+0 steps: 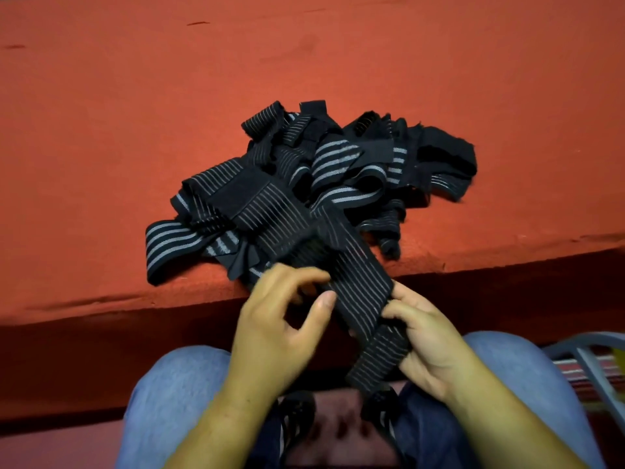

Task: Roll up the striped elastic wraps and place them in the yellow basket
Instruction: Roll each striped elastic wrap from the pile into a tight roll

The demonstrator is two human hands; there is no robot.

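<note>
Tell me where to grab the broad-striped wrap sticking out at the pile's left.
Pinch the broad-striped wrap at its loose end, coming from the left. That end lies flat and uncovered on the red cloth, outside the pile; its other end disappears under other wraps, so a leftward pull should probably free it.

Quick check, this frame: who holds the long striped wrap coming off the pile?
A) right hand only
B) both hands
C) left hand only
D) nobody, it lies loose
B: the left hand pinches one edge of the striped wrap, and the right hand grips the opposite edge lower down.
</note>
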